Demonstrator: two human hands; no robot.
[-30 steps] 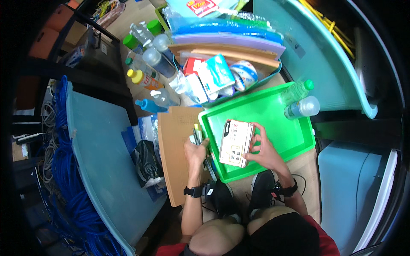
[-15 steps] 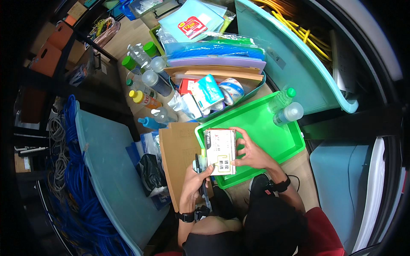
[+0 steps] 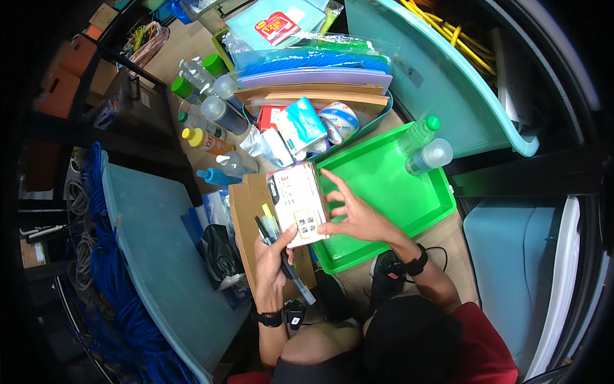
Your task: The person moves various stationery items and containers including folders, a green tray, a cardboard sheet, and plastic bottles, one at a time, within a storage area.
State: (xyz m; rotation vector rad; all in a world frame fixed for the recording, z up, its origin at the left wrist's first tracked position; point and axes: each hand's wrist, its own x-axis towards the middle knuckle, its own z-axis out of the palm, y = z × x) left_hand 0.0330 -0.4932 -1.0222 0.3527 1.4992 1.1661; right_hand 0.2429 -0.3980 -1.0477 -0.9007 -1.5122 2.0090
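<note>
My left hand [image 3: 274,261] is closed around a black pen [image 3: 291,269] and a yellow-tipped marker [image 3: 270,219]. Its thumb also presses on a thick, flat white printed block [image 3: 295,203], perhaps a box or a stack of pads. This block is tilted over the near left corner of the green tray. At the block's right side is my right hand [image 3: 355,214], thumb by the lower corner and fingers stretched apart along the edge. A cardboard sheet [image 3: 246,211] stands behind my left hand.
Two clear bottles, one green-capped [image 3: 419,136] and one white-capped [image 3: 430,157], stand in the green tray [image 3: 384,240]. Beyond it, a bin holds a tissue pack [image 3: 302,128], tape rolls [image 3: 339,121] and folders. Several bottles [image 3: 208,141] stand left; teal bins [image 3: 153,237] flank me.
Both hands and the white block have moved left, and the block has tilted, showing its right side. My right fingers have spread. The pens now slant down to the right.
</note>
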